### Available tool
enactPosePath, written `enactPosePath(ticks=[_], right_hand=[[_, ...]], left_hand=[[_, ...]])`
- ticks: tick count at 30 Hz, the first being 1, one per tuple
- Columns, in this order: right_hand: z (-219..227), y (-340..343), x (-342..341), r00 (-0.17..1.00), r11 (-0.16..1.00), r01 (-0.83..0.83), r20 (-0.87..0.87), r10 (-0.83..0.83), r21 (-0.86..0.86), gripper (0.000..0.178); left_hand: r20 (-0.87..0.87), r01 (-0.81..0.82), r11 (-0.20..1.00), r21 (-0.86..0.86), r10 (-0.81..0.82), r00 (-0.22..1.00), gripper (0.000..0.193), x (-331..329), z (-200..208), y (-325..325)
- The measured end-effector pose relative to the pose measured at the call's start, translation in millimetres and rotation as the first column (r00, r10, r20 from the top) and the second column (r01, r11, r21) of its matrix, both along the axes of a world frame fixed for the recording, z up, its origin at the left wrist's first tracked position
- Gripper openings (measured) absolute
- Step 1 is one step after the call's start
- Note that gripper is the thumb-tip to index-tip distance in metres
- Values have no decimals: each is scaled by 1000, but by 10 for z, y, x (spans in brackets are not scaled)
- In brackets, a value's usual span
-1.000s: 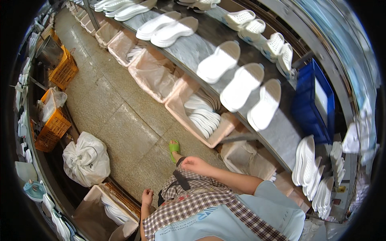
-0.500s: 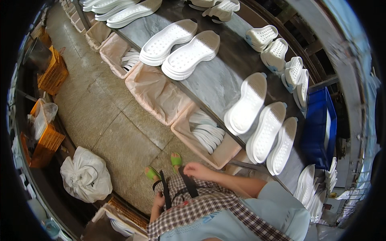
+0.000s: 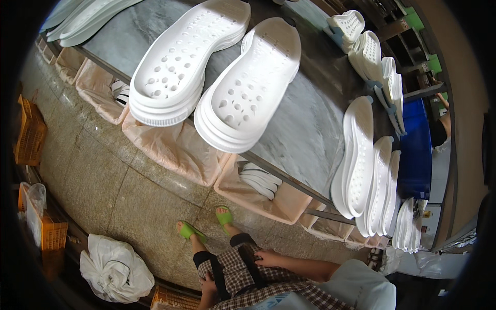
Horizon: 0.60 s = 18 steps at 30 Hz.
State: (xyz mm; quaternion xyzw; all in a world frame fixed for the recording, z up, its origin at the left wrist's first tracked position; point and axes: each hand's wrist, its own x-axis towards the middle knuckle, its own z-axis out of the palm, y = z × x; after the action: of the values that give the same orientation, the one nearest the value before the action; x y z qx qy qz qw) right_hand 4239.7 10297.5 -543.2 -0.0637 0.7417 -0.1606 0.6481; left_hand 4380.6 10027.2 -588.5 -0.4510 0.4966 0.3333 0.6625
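My left hand (image 3: 207, 284) is at the left side of my brown checked apron (image 3: 238, 267), its fingers closed on the cloth. On the apron's other side, my right hand (image 3: 267, 258) has its fingers curled on the cloth beside a black strap (image 3: 253, 268). Neither hand touches a sole. Ahead on the grey worktop lie two big white shoe soles, a left one (image 3: 181, 67) and a right one (image 3: 248, 88), studded with holes and overhanging the front edge. Three more white soles (image 3: 356, 160) stand in a row to the right.
Pink-lined bins (image 3: 175, 150) line the front of the worktop (image 3: 305, 119); one holds stacked white pieces (image 3: 260, 180). A blue crate (image 3: 415, 150) stands at the right. Orange crates (image 3: 31, 132) and a white sack (image 3: 116, 271) are on the left. Smaller soles (image 3: 366, 54) lie along the far edge.
The view has shifted, bringing the two front soles closer. My right hand has lowered from above the apron onto its cloth. My left hand stays at the apron's left side.
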Motion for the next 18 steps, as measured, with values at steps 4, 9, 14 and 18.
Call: enactPosePath(ticks=[4, 9, 14, 18], right_hand=[[-265, -60, 178, 973, 992, -124, 198, 118, 23, 66], [-385, -229, 84, 919, 969, -236, 341, 197, 78, 74], [-488, -219, 71, 928, 963, -261, 292, 231, 69, 69], [-496, -205, 76, 932, 951, -299, 237, 274, 75, 68]], left_hand=[[-19, 57, 998, 25, -57, 998, 97, 164, -222, -176], [24, -30, 998, 46, 29, 999, 99, 430, -608, -278], [-73, -86, 993, 86, 92, 993, 102, 550, -793, -271], [-78, -8, 995, 99, 16, 997, 103, 760, -1024, -239]])
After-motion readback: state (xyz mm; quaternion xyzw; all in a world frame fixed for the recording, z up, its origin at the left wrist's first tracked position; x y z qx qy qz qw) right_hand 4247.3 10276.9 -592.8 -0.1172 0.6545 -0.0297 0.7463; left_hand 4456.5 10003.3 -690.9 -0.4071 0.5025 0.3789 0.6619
